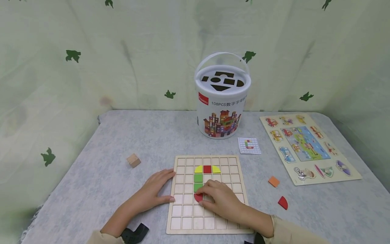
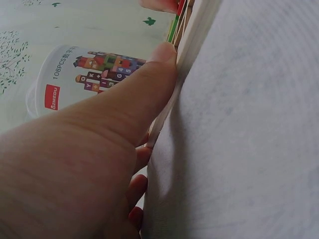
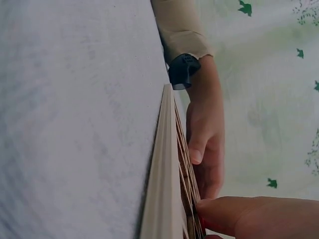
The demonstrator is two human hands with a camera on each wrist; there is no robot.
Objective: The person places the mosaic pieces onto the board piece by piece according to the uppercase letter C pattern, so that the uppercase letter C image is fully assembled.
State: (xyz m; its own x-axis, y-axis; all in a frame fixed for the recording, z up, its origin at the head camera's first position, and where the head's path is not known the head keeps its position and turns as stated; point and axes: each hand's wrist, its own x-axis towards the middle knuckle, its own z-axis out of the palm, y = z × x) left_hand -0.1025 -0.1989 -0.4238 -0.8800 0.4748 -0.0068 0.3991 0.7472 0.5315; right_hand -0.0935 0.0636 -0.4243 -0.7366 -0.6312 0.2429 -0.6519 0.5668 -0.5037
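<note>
A wooden grid board (image 1: 189, 222) lies on the cloth-covered table. My left hand (image 1: 151, 190) rests at its left edge, fingers spread, with fingertips and thumb against the frame. My right hand (image 1: 223, 200) reaches over the middle of the board and pinches a red quarter-circle piece (image 1: 198, 197) at a cell below two green squares (image 1: 198, 182). In the row above the greens sit a yellow quarter circle (image 1: 199, 169), a red square (image 1: 207, 169) and another yellow quarter circle (image 1: 216, 169). In the right wrist view, the thumb tip meets the board's surface.
Right of the board lie an orange square (image 1: 274, 181) and a red quarter circle (image 1: 283, 203). A pattern card (image 1: 249, 146) and a white lidded bucket (image 1: 220, 112) stand behind. A picture puzzle board (image 1: 310, 178) is at far right, a small wooden cube (image 1: 133, 160) at left.
</note>
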